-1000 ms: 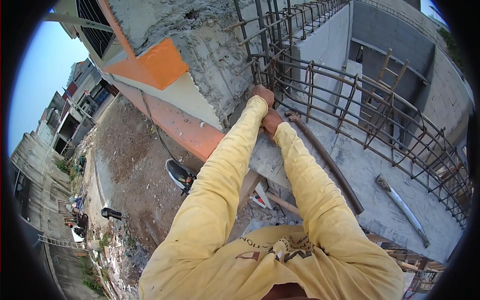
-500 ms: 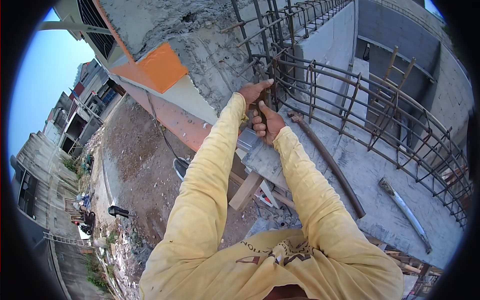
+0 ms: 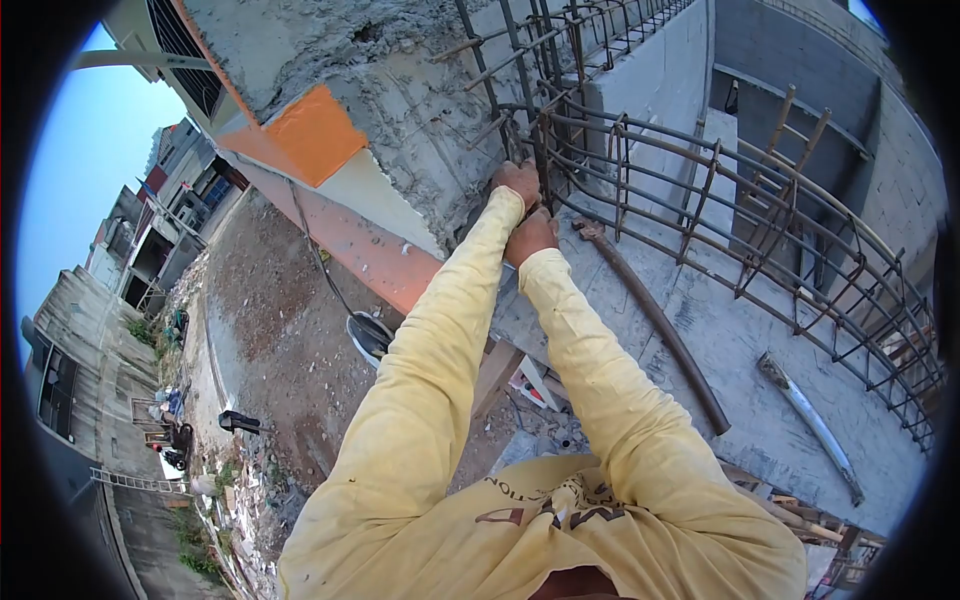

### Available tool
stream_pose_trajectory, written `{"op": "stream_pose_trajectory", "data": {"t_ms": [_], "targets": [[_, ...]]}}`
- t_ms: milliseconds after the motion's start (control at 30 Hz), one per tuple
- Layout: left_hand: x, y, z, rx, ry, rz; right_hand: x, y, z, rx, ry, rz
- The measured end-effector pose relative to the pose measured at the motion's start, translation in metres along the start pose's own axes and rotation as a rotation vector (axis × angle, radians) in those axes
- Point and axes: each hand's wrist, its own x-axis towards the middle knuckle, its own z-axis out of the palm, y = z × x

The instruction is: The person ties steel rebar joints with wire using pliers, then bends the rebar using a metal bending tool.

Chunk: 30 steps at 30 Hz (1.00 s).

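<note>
My left hand (image 3: 517,183) is closed against the upright rebar (image 3: 541,150) where the cage meets the rough concrete wall. Just below and nearer me, my right hand (image 3: 533,236) is curled with its back toward me. Both hands nearly touch, and whatever their fingers grip is hidden behind them. To their right, the horizontal rebar cage (image 3: 690,215) curves away. Beside my right forearm a long rusty bar with a notched head (image 3: 655,325) lies on the concrete slab (image 3: 680,400).
A metal bar tool (image 3: 812,428) lies farther right on the slab. A timber piece (image 3: 497,372) juts out below my forearms. At left is a drop to dirt ground (image 3: 270,290). The orange-painted wall corner (image 3: 318,137) stands left of my hands. Grey block walls rise behind the cage.
My hands have come closer together against the upright bars. My right hand has turned its back toward me and risen slightly; my left thumb, stretched out before, no longer shows.
</note>
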Motion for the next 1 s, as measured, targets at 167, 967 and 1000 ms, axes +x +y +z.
{"op": "stream_pose_trajectory", "data": {"t_ms": [167, 967, 1000], "targets": [[-0.041, 0.034, -0.010, 0.508, 0.184, 0.142, -0.001, 0.009, 0.020, 0.215, -0.078, -0.024], [-0.019, 0.010, -0.011, 1.221, 0.027, 0.485, 0.029, 0.044, 0.040, 0.086, -0.220, -0.491], [-0.024, 0.020, -0.015, 1.291, -0.057, 0.476, 0.021, 0.039, 0.044, 0.093, -0.140, -0.509]]}}
